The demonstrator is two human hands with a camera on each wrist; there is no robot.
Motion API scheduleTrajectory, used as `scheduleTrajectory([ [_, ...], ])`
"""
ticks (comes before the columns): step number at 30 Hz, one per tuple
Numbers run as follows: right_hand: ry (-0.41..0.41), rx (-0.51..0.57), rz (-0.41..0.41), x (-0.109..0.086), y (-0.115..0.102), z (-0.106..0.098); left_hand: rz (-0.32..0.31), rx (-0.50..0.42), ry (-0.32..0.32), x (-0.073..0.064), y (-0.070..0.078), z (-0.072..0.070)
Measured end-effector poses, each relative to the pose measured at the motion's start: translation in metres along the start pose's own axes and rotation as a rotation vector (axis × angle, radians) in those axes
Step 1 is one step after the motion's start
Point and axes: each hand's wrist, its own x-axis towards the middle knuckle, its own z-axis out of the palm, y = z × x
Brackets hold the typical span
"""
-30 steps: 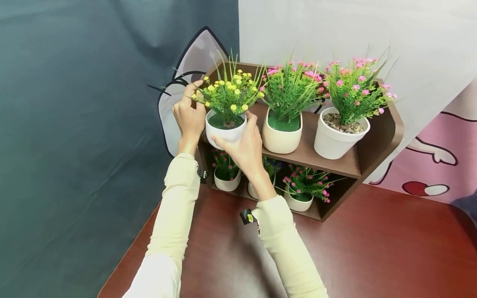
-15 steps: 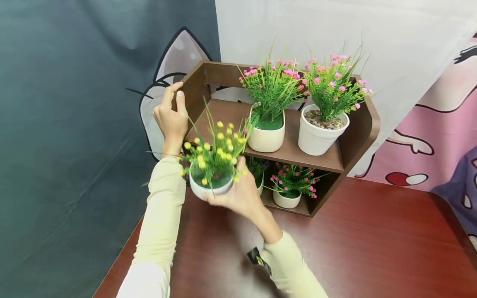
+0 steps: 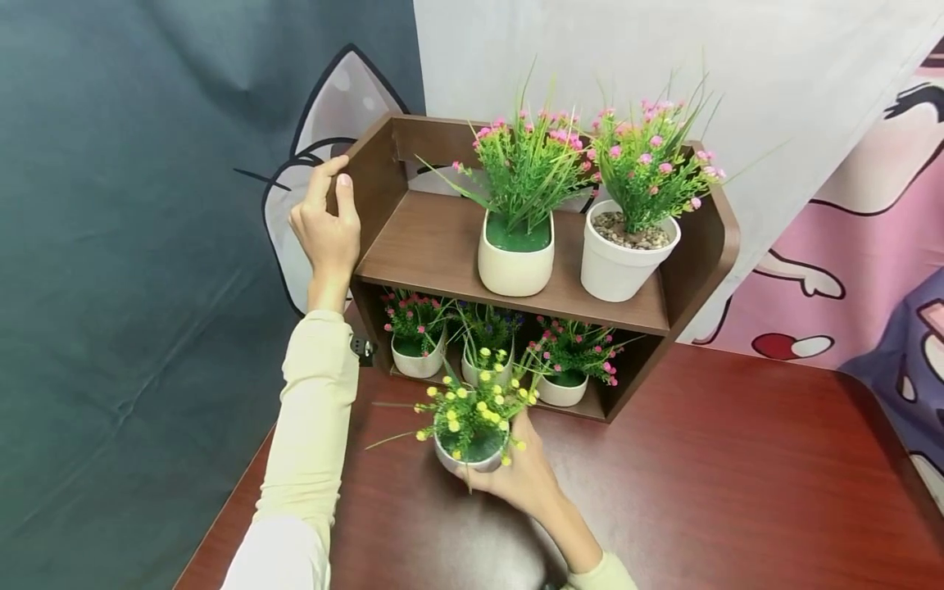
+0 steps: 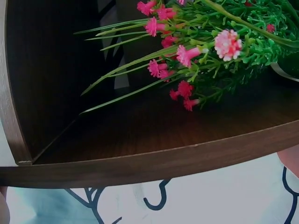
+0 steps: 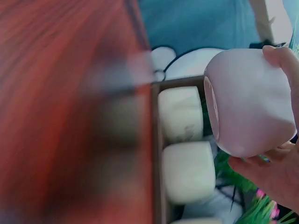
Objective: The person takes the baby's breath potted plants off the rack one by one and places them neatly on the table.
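Observation:
My right hand [image 3: 527, 475] grips the white round pot of an artificial plant with yellow flowers [image 3: 475, 434], held in front of the shelf. In the right wrist view the pot [image 5: 247, 102] is tilted, with thumb and fingers around its side. My left hand [image 3: 328, 229] holds the left side panel of the brown two-tier wooden shelf [image 3: 442, 238], with its fingers at the panel's top edge. In the left wrist view the panel's edge [image 4: 187, 151] crosses the frame, and only bits of the hand show at the sides.
On the upper board stand a cream pot with pink flowers [image 3: 516, 266] and a white pot with pebbles [image 3: 619, 262]. Several small potted plants, such as the red-flowered one [image 3: 416, 356], fill the lower tier. A red-brown table [image 3: 737, 459] lies beneath; curtains hang behind.
My right hand has lifted the yellow-flowered plant off the upper board's left end and carried it down and forward, over the table before the lower tier. The left hand keeps its hold on the panel.

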Motion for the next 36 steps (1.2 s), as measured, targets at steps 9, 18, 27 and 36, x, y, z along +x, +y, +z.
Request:
scheduleTrajectory([
  [9, 0.048, -0.096, 0.043, -0.028, 0.043, -0.028, -0.04, 0.012, -0.012, -0.002, 0.003, -0.001],
  [18, 0.119, -0.179, 0.029, -0.045, 0.071, -0.059, -0.03, 0.042, -0.023, -0.003, 0.002, -0.004],
  [27, 0.236, -0.254, -0.053, -0.064, 0.084, -0.086, 0.009, 0.079, -0.032, -0.002, 0.003, -0.005],
  [36, 0.357, -0.348, 0.001, -0.083, 0.103, -0.128, 0.002, 0.089, -0.035, -0.003, 0.004, -0.005],
])
